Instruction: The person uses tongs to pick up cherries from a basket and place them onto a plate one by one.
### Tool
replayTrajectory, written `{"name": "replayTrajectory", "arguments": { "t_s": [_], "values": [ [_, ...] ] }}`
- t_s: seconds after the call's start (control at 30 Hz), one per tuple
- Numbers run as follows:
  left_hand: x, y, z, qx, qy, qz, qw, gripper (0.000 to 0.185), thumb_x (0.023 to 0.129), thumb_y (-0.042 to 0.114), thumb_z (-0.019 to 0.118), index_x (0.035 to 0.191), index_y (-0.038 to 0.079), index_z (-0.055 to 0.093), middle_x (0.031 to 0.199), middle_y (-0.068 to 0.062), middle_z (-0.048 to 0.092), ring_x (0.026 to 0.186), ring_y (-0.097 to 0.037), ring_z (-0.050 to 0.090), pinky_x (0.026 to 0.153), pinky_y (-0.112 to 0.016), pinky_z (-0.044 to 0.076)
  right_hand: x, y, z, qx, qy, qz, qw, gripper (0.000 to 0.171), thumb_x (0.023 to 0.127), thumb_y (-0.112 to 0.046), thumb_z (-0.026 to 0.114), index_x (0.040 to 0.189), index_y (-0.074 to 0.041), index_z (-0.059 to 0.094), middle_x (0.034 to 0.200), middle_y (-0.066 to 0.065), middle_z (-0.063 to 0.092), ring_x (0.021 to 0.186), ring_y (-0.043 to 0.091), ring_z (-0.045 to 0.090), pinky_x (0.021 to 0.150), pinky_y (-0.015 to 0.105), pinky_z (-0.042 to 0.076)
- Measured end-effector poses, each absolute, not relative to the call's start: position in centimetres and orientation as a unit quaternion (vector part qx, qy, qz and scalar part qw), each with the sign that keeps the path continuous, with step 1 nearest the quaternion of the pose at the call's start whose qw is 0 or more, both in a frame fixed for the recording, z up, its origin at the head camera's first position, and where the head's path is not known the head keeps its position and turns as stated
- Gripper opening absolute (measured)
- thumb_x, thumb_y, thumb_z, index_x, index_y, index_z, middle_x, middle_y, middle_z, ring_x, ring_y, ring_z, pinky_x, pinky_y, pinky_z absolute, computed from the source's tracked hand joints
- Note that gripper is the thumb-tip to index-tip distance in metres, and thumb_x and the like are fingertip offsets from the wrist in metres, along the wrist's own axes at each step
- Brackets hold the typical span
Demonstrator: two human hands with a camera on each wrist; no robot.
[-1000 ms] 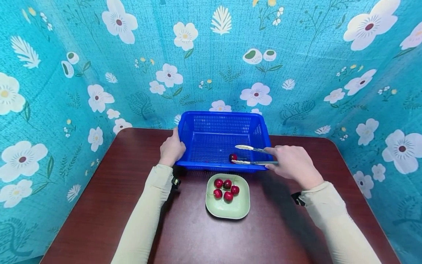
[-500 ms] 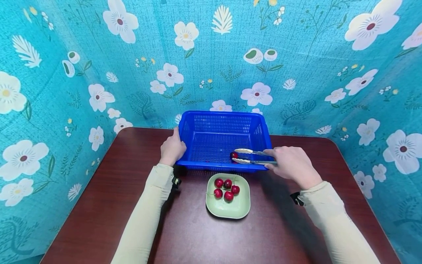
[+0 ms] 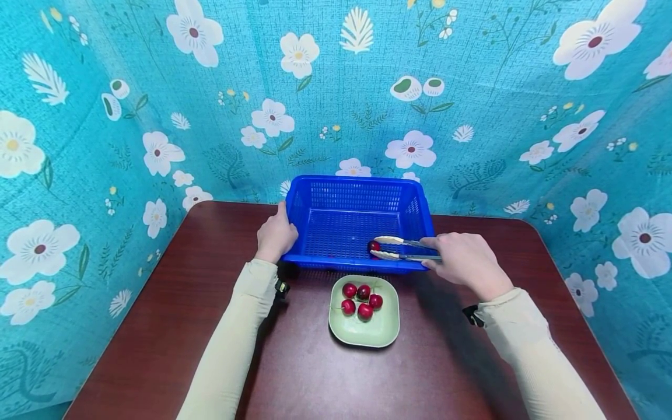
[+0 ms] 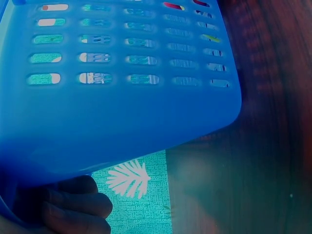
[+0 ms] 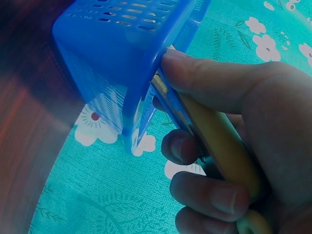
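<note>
Bottom edge: two pale sleeves (image 3: 226,338), a black strap (image 3: 281,290) showing at each wrist, forearms reaching over a dark reddish-brown bench (image 3: 315,388). Between the forearms, a pale green square-ish plate (image 3: 364,336) with rounded corners sits on the bench, five dark red cherries (image 3: 365,312) grouped toward its far half, some with stems. Just beyond the plate: blue slotted basket (image 3: 357,263), long side facing the person. Right hand (image 3: 469,259) at the basket's right front corner, fingers curled round the tongs (image 3: 409,256), thumb on top; yellowish handle (image 5: 219,141) shows in the right wrist view. Tongs reach over into the basket, pale tips a little apart. A single dark red cherry (image 3: 374,246) is inside the basket, front right area, at the tip ends between the two tips; cannot tell if both press on it. Left hand (image 3: 275,234) at the basket's left end, fingers curled, gripping the rim; left wrist view has those fingers tucked beneath the edge, in shadow. Behind the bench and round both sides: turquoise curtain (image 3: 315,105) printed with white flowers, leaves and small yellow blooms.
</note>
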State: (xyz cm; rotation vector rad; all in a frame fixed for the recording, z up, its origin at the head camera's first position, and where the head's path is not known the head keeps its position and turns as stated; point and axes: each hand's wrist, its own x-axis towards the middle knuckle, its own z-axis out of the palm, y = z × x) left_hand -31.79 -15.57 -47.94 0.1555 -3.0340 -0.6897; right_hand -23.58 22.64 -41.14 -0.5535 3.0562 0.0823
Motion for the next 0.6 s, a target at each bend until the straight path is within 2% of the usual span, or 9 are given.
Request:
{"name": "replayTrajectory", "arguments": {
  "t_s": [0.6],
  "values": [
    [-31.78,-15.52,-47.94,0.052,-0.974,-0.221,0.014,0.07,0.102,0.02,0.052,0.164,0.01,0.023,0.099,-0.02,0.072,0.073,-0.036,0.068,0.061,-0.05,0.053,-23.13,22.88,-41.17,-0.187,0.982,0.018,-0.005,0.051,0.089,-0.038,0.08,0.134,-0.015,0.072,0.107,0.014,0.077,0.086,0.03,0.073,0.061,0.04,0.054]
  ]
}}
